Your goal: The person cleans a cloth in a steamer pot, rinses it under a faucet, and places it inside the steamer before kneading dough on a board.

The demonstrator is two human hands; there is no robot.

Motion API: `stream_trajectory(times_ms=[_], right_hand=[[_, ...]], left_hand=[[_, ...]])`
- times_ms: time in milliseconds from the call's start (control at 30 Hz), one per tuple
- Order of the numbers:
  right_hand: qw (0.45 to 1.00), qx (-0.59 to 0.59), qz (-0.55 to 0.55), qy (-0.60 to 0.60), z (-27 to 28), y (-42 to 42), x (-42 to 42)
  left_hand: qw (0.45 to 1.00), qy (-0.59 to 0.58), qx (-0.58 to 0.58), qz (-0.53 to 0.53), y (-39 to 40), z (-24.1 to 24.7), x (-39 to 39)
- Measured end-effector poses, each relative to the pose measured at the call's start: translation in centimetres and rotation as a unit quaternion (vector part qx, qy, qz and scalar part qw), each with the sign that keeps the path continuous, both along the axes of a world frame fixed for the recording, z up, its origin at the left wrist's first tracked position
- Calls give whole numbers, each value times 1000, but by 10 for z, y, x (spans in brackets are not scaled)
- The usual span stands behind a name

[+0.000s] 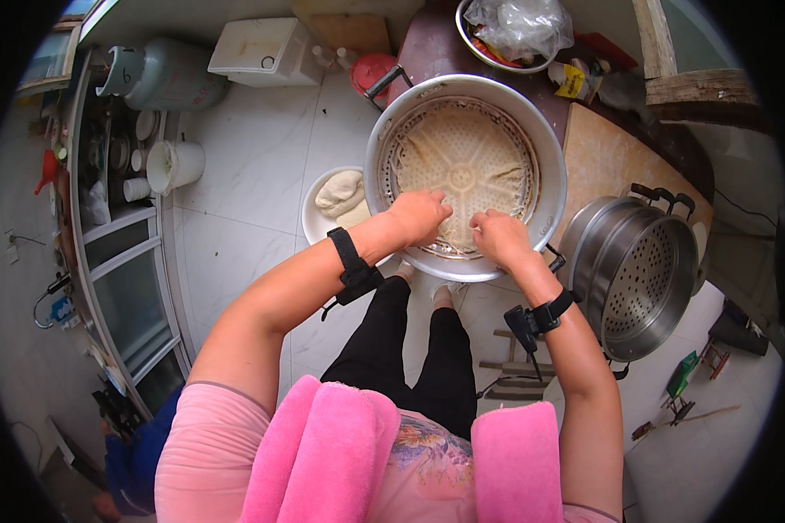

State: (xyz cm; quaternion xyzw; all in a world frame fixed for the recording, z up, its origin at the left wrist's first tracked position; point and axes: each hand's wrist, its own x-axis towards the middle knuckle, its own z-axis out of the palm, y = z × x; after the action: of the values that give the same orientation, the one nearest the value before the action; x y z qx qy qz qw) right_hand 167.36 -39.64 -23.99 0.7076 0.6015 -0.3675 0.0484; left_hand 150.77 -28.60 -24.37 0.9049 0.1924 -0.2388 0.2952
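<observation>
A large aluminium steamer pot [556,150] with a perforated rack stands before me. Over the rack lies a thin, damp steamer cloth [461,150] with frayed, wrinkled edges; the rack's holes show through it. At the cloth's near left edge, my left hand [418,217] pinches the fabric, its fingertips partly hidden. My right hand [502,240] grips the near edge a little to the right, fingers curled. Left of the pot, partly behind my left forearm, a white basin [311,209] holds pale dough [339,193].
Stacked steel steamer tiers [644,281] lean at the right beside a wooden board [605,144]. A bowl [464,29] with a plastic bag sits at the back. Left are a gas cylinder [176,75], foam box [255,49] and white bucket [186,165]. A blue-clothed person [134,467] is at lower left.
</observation>
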Motion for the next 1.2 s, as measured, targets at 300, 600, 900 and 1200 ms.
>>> stream_trajectory(times_ms=[300,600,900,1200], right_hand=[[992,-108,49,52,3,1,-37],[992,-104,39,60,3,2,-33],[989,-11,21,-144,-13,3,9],[990,13,-35,-138,-2,21,23]], left_hand=[[990,118,16,-81,-3,-1,-11],[989,122,34,-79,6,4,-11],[979,105,155,-87,13,1,-12],[980,86,173,-43,16,4,-7]])
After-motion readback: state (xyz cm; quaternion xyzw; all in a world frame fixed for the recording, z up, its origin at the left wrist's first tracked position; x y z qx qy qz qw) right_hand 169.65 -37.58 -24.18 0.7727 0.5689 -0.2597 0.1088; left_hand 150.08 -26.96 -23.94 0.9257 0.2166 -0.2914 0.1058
